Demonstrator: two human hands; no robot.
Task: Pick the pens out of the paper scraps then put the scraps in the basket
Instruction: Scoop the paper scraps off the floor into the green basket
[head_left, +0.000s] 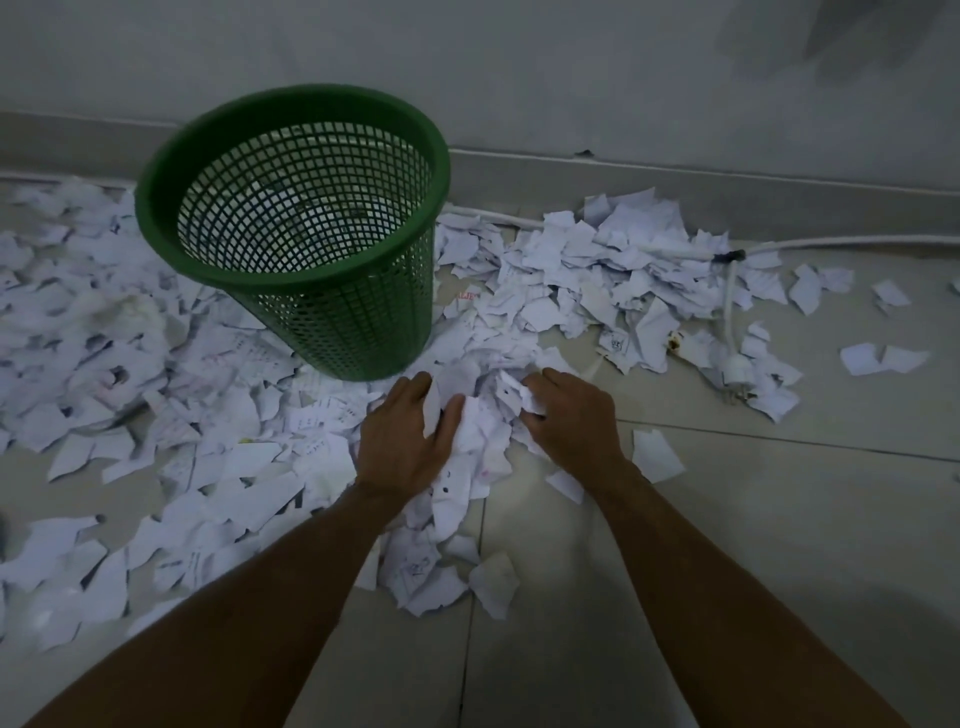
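Gripping a bunch of paper scraps (480, 441) at frame centre, the left hand (405, 441) has its fingers curled into the paper, thumb pressed against the bunch. The right hand (569, 415) pinches scraps from the opposite side, fingers bent round a small white piece. Both rest low on the tiled floor (779, 519). The green mesh basket (291, 182) stands just beyond them, upper left of centre, scraps lying all round it. No pens can be made out.
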